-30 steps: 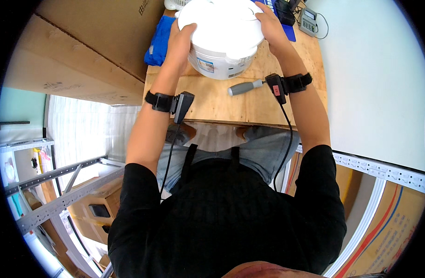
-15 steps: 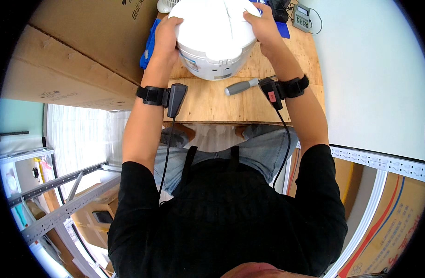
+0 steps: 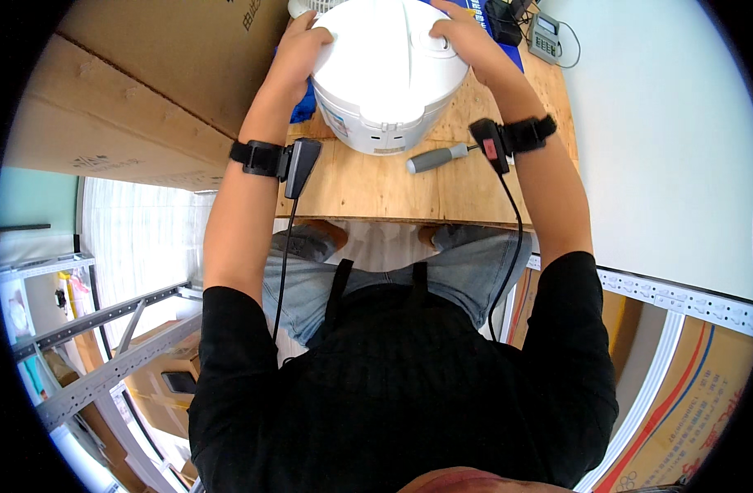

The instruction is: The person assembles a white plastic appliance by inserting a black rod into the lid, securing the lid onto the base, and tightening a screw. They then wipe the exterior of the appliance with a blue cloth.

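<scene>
white lidded cooker, one: at the far middle of the wooden table, between both hands; round, upright, lid on, two small dark slots in the near wall, picture label at near left; far edge cut off by the view, contact with the tabletop hidden.

left hand: on the cooker's left side, half-curled around the rim, thumb over the lid edge.

right hand: on the far right side, similarly half-curled in hold of the cooker, thumb flat on the lid; fingertips partly out of view.

wrist straps, black, two, each with a black sensor block and a cable: left strap, right strap.

screwdriver, grey handle: lying just nearer than the cooker, to its right; shaft end hidden behind the right sensor block.

blue soft bundle: left of the cooker, mostly covered.

grey keypad device: far right, cable attached, near a black device.

large cardboard box: left of the table.

white panel: right of the table.
</scene>
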Action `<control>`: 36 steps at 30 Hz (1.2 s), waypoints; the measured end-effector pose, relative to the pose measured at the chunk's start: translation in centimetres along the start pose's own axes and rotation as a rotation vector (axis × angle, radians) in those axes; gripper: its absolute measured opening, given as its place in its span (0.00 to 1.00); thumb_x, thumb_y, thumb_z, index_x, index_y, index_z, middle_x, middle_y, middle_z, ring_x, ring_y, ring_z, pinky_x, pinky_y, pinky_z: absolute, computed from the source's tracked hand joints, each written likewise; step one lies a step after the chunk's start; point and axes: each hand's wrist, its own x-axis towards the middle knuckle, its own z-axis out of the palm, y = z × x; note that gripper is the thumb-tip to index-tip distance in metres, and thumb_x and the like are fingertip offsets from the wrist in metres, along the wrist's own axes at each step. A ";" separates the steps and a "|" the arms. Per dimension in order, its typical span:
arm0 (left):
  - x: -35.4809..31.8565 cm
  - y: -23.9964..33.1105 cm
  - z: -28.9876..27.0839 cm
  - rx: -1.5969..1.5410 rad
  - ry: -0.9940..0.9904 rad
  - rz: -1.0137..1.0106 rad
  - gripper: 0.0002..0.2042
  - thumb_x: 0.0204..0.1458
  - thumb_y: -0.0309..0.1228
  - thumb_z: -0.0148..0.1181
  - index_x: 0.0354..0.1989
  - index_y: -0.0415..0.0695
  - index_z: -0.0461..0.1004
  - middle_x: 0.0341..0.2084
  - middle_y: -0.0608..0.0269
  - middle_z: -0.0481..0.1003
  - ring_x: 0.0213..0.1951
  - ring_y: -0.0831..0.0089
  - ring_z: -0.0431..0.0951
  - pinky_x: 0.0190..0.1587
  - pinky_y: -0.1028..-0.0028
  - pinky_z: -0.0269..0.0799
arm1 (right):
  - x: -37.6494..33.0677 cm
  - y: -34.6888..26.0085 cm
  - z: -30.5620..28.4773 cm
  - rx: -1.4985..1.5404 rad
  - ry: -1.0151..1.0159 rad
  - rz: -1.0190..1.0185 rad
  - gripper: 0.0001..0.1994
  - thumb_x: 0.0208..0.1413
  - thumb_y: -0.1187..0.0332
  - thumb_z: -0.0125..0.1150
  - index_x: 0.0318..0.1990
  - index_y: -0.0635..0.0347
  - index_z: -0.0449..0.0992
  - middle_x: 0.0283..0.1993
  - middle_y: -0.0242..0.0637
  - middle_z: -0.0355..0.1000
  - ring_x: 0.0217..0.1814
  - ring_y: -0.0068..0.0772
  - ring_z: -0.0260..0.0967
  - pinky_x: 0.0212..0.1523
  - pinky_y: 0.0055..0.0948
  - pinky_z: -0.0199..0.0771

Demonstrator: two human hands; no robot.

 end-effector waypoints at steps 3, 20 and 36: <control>0.8 -0.3 0.2 0.188 -0.123 0.036 0.29 0.60 0.33 0.55 0.69 0.37 0.60 0.55 0.43 0.73 0.51 0.62 0.78 0.51 0.69 0.73 | 2.1 0.4 0.2 -0.098 0.023 -0.003 0.29 0.60 0.56 0.56 0.66 0.62 0.67 0.55 0.52 0.74 0.56 0.44 0.73 0.56 0.37 0.71; 1.2 -0.4 -0.2 0.178 -0.123 -0.055 0.25 0.63 0.31 0.53 0.68 0.39 0.62 0.55 0.44 0.74 0.51 0.61 0.78 0.53 0.68 0.72 | 2.3 0.3 0.5 -0.199 -0.015 -0.081 0.21 0.67 0.63 0.47 0.64 0.59 0.69 0.58 0.47 0.73 0.55 0.42 0.73 0.57 0.34 0.71; -0.2 0.7 1.2 0.816 -0.142 0.782 0.23 0.60 0.39 0.54 0.61 0.39 0.70 0.61 0.39 0.67 0.62 0.44 0.67 0.66 0.61 0.61 | 2.2 -0.7 1.0 -0.439 0.073 -0.109 0.19 0.69 0.62 0.44 0.62 0.51 0.73 0.58 0.48 0.74 0.58 0.43 0.72 0.61 0.34 0.67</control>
